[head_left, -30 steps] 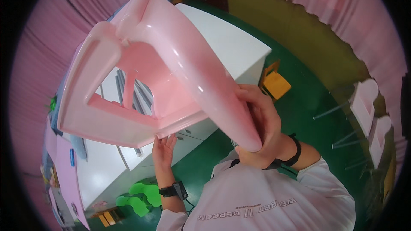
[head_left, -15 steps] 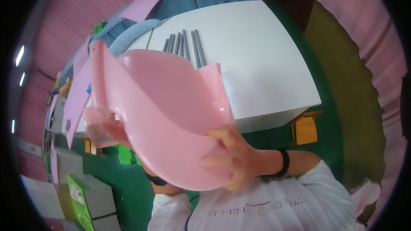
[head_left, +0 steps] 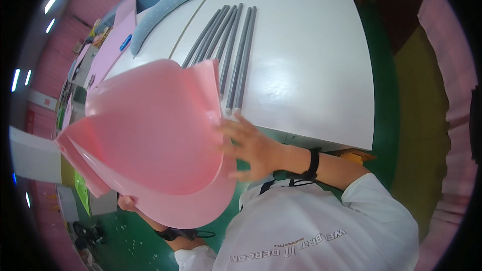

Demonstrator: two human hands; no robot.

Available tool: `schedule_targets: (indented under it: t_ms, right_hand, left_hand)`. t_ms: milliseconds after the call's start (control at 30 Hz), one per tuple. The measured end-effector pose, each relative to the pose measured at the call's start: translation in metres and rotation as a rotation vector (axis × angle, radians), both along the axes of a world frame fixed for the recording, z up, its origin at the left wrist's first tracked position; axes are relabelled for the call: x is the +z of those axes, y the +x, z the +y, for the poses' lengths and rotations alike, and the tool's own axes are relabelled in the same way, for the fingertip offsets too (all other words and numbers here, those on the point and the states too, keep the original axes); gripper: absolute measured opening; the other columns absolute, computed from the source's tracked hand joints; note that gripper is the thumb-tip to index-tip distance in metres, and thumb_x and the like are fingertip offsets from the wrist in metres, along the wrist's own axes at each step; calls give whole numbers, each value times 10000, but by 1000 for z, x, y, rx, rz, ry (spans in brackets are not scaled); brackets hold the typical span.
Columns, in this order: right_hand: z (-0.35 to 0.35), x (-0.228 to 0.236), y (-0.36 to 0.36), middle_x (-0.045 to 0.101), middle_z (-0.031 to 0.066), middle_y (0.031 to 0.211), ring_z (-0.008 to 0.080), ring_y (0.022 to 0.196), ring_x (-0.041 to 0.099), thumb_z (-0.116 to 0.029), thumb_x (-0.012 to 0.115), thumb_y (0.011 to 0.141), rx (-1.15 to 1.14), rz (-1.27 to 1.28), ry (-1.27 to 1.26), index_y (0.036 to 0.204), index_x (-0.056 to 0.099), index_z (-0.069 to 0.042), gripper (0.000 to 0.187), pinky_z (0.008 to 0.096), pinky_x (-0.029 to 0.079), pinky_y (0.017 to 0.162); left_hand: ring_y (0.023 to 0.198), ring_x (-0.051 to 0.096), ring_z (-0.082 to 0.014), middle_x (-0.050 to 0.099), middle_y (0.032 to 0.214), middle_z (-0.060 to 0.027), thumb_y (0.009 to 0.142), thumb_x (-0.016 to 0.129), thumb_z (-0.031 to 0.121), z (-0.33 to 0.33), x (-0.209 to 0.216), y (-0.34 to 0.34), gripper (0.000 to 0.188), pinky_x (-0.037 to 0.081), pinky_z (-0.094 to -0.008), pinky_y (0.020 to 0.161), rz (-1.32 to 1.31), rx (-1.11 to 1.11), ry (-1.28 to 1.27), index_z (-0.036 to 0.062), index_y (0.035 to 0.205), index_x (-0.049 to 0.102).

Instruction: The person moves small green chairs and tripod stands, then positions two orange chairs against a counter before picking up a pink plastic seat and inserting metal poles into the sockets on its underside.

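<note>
A large pink moulded plastic piece (head_left: 150, 125), a curved shell with raised sides like a seat, is held tilted in front of me. My left hand (head_left: 127, 202) grips its lower left edge; a thumb or finger shows there, and the rest is hidden behind the piece. By the right edge, my right hand (head_left: 253, 148) has its fingers spread, slightly blurred, with the fingertips at or just over the rim; I cannot tell if they touch. Beyond the piece, several long grey tubes (head_left: 244, 60) lie side by side on the white table (head_left: 311, 70).
A blue dotted curved cushion (head_left: 165, 12) lies at the table's far left, near a small blue object (head_left: 125, 42) on a pink board. A wooden chair (head_left: 354, 156) is tucked under the right front edge. Green floor (head_left: 130, 241) and a pink curtain (head_left: 452, 45) surround the area.
The pink piece has swung lower and to the left, turning its hollow side more toward me. My right hand has let go of its edge and opened. The view has shifted.
</note>
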State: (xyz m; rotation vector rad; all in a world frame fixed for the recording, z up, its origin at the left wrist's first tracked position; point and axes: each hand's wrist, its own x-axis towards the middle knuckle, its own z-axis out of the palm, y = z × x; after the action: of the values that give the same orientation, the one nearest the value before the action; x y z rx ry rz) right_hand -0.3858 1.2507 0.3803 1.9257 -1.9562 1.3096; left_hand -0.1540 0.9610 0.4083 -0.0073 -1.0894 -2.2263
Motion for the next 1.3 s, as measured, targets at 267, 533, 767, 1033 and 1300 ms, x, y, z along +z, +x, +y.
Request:
schedule_targets:
  t_ms: [267, 533, 767, 1033, 1300]
  right_hand:
    - [-55, -149, -119, 558, 190, 1154, 294, 1077, 537, -272, 697, 783, -355, -857, 231, 1243, 482, -35, 559, 372, 419, 935]
    - [-100, -206, -256, 603, 189, 718, 253, 582, 601, -447, 527, 822, -803, -858, 730, 860, 564, 75, 525, 364, 498, 506]
    - [-145, -189, -264, 629, 197, 854, 280, 686, 627, -375, 578, 788, -790, -740, 889, 981, 576, 87, 501, 360, 519, 522]
    - [-80, -175, -267, 622, 185, 746, 279, 620, 612, -357, 643, 696, -859, -685, 1009, 853, 620, 85, 469, 359, 498, 501]
    - [39, -163, -260, 622, 155, 654, 264, 556, 605, -325, 662, 664, -913, -630, 1217, 762, 632, 51, 390, 355, 495, 531]
  left_hand:
    - [981, 549, -453, 510, 1115, -343, 628, 490, 75, 53, -26, 100, 636, 474, -511, 858, -236, 269, 68, -162, 1204, 362]
    - [950, 564, -369, 530, 1119, -263, 586, 579, 189, 69, 2, 75, 755, 486, -448, 814, -480, 249, 11, -113, 1246, 368]
    - [984, 569, -330, 552, 1121, -198, 569, 607, 181, 45, -32, 76, 802, 494, -406, 839, -663, 369, 185, -54, 1295, 358]
    - [1022, 586, -330, 588, 1115, -180, 666, 643, 44, -20, -71, 106, 665, 474, -425, 925, -609, -23, 291, -40, 1280, 403]
    - [985, 589, -275, 611, 1043, -153, 772, 609, 72, 3, -35, 58, 415, 465, -386, 911, -831, 198, 358, -18, 1162, 498]
